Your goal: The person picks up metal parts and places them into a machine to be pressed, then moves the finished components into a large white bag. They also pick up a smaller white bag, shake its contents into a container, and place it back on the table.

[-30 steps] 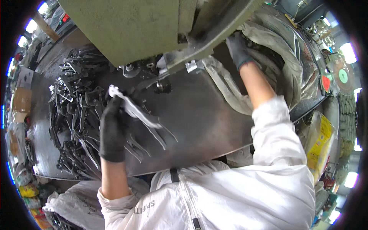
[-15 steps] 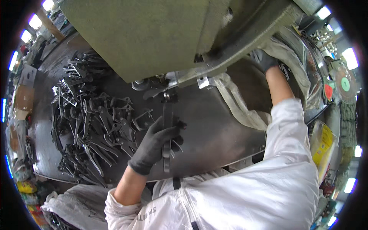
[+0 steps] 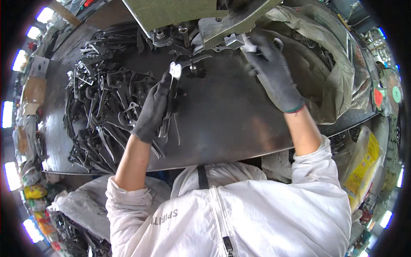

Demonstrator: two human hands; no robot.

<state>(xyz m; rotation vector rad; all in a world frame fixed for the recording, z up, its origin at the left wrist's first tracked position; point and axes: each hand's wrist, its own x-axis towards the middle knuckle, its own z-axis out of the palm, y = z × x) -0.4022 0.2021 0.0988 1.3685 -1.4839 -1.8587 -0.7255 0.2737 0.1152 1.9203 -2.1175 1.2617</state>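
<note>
Dark metal lever [image 3: 171,95] clamped in the grip of the left hand [image 3: 152,109], near side of the green press [image 3: 175,15].
Lever's long axis points toward the press, bright end foremost; right hand [image 3: 276,79] well apart from it, blurred beside the press's right side, cannot tell whether its grip is closed. Dark worktop [image 3: 222,115] extends below the press; levers heap [image 3: 100,107] to its left, grey sheeting [image 3: 342,81] to its right; cardboard box [image 3: 35,91] far left.

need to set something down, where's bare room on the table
Bare: the central table, in front of the machine, between left hand and right hand. Crowded: the left, heaped with dark metal parts, and the right, with crumpled sheeting.
</note>
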